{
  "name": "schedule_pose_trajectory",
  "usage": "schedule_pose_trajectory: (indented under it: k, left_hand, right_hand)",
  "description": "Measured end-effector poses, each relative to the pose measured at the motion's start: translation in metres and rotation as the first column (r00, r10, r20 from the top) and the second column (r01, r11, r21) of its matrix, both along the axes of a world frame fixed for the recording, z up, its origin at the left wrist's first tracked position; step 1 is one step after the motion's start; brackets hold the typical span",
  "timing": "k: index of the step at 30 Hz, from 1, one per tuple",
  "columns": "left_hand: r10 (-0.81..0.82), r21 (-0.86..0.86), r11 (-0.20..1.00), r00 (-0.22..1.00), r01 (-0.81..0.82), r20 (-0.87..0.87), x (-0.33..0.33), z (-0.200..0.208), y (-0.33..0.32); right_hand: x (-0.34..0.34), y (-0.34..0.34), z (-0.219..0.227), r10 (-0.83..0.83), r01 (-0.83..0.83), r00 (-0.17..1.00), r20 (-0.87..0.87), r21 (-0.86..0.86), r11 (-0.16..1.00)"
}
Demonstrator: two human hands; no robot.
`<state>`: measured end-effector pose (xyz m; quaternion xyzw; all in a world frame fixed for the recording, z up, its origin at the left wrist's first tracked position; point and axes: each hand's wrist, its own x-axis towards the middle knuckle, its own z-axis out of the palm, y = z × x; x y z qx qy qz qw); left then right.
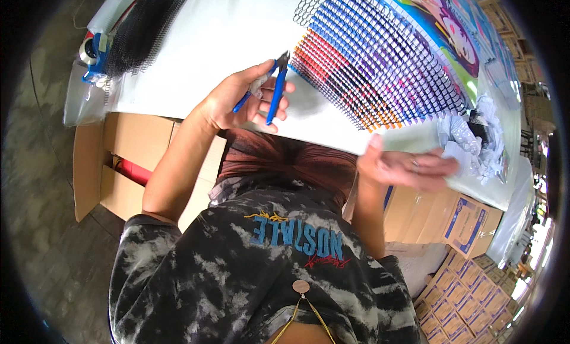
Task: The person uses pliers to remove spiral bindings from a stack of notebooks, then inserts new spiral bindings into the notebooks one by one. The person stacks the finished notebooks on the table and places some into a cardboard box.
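Observation:
My left hand (240, 94) is over the white table (196, 65), closed around blue-handled cutting pliers (276, 94). Their dark jaws point away from me, and the handles are spread. A crumpled bit of clear plastic (256, 86) is also in that hand. My right hand (409, 166), smeared by motion, hovers palm up at the table's near edge with fingers stretched out and nothing visible in it. Ahead of it lies a fanned stack of brightly printed notebooks (368, 59), whose rows of black spiral coils look like a net.
A heap of loose black coils (145, 32) lies at the far left, beside a blue tape dispenser (98, 59). Crumpled clear plastic (475, 136) sits at the table's right end. Cardboard boxes (139, 139) stand below the near edge; more boxes (469, 290) are stacked lower right.

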<state>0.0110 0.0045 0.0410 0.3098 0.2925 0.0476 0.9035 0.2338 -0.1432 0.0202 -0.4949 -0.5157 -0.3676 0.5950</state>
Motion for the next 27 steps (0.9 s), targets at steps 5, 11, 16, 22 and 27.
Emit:
schedule_pose_trajectory:
  k: [5, 11, 16, 22, 27]
  left_hand:
    - [0.14, 0.067, 0.985, 0.96, -0.16, 0.242, 0.024, 0.011, -0.01]
    - [0.171, -0.134, 0.983, 0.9, -0.127, 0.402, 0.052, 0.004, -0.013]
    - [0.284, -0.226, 0.951, 0.883, -0.21, 0.374, 0.05, 0.009, -0.016]
    - [0.296, -0.173, 0.952, 0.902, -0.252, 0.314, 0.049, 0.017, -0.021]
    - [0.21, -0.037, 0.977, 0.938, -0.208, 0.277, 0.042, 0.029, -0.015]
  right_hand:
    - [-0.037, 0.06, 0.169, 0.246, -0.157, 0.944, 0.219, -0.355, 0.922]
    - [-0.065, 0.195, 0.206, 0.343, 0.295, 0.877, 0.337, -0.94, 0.172]
    - [-0.07, 0.258, 0.136, 0.502, 0.559, 0.815, 0.289, -0.622, -0.549]
    - [-0.063, 0.263, 0.132, 0.435, 0.381, 0.898, 0.063, -0.605, -0.699]
    - [-0.061, 0.264, 0.133, 0.439, 0.369, 0.897, 0.054, -0.638, -0.676]
